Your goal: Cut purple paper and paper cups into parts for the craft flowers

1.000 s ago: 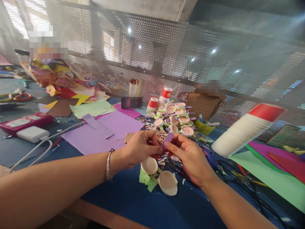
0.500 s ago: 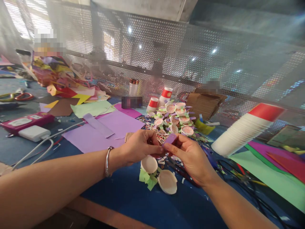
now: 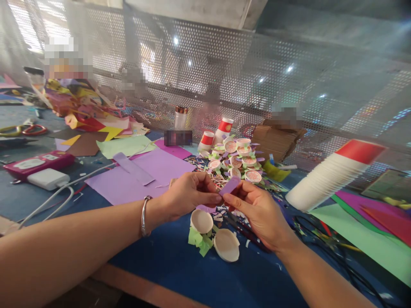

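A small purple paper strip (image 3: pixel 230 186) is pinched between the fingers of my right hand (image 3: pixel 257 207). My left hand (image 3: pixel 189 194), with a silver bangle at the wrist, touches the strip's lower end with thumb and fingers pressed together. Just below my hands lie two pale round cup bottoms, one smaller (image 3: pixel 201 220) and one larger (image 3: pixel 226 245), beside green paper pieces (image 3: pixel 199 240). Beyond my hands rises a pile of round cup pieces (image 3: pixel 236 160) with green and purple tabs. Large purple sheets (image 3: pixel 112 184) spread to the left.
A stack of paper cups (image 3: pixel 330 177) leans at right, near coloured sheets (image 3: pixel 359 239) and black cables. Scissors lie partly under my right hand. At left are a magenta box (image 3: pixel 40 163), a white charger (image 3: pixel 48 179) with its cable, and more scissors (image 3: pixel 24 129).
The purple strip now shows more of its length between my hands. A purple piece has come into view beneath my left hand. Both hands have barely moved.
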### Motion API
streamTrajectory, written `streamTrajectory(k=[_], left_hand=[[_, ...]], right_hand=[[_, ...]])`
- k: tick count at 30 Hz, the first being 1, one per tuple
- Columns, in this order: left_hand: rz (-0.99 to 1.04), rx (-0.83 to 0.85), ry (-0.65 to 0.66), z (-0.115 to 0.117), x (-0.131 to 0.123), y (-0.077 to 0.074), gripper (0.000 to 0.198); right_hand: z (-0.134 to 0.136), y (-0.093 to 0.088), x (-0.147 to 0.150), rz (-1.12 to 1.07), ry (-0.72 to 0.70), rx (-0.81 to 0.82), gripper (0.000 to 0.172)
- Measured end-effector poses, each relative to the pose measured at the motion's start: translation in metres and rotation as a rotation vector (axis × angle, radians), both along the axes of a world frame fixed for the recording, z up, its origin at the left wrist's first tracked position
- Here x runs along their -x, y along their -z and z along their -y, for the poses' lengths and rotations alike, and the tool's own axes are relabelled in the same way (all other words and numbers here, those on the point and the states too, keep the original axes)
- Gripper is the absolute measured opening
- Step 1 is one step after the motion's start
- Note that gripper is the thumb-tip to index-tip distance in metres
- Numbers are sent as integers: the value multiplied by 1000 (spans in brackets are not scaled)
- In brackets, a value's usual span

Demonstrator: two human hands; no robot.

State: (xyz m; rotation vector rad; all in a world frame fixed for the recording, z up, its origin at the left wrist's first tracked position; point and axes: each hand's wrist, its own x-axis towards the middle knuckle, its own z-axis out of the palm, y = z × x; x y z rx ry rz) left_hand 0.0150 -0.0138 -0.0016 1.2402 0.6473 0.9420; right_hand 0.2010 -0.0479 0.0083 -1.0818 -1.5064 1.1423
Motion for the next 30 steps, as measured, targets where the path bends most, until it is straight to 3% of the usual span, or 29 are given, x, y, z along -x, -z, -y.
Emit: streamTrajectory(k=[9,30], left_hand=[[-5,-8,18,1,0,-1,23],[30,-9,9,2,-2,1,26]], right_hand=[[1,-1,-2,85,17,4,23],[0,0,0,45,8,23,23]])
